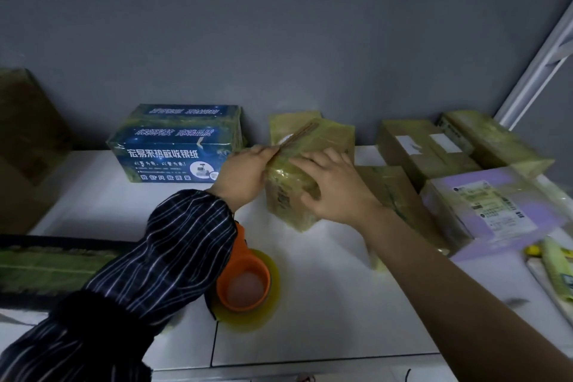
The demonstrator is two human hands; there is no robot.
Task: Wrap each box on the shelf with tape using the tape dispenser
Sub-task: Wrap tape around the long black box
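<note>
A: Where's the box being worked on?

B: The small taped box (305, 170) stands on the white shelf (325, 304), tilted, between both hands. The right hand (333, 187) lies flat over its near upper face, fingers spread and pressing, not closed around anything. I'd say that's to steady it and smooth the tape down.

A: And the left hand's grip?

B: The left hand (245, 175) has its fingers pinched together at the box's top left edge, on what looks like a strip of tape (299, 135) running up across the box. Probably pressing or tearing the end; I cannot tell which.

A: The tape dispenser?

B: The orange tape dispenser (245, 276) with its yellowish roll rests on the shelf below the left wrist, partly under the striped sleeve (173, 251). Neither hand touches it, which suggests this box's pass is nearly finished.

A: Other boxes?

B: A blue printed box (176, 146) sits left of the left hand; brown boxes (424, 149) lie beyond the right hand, already glossy with tape.
</note>
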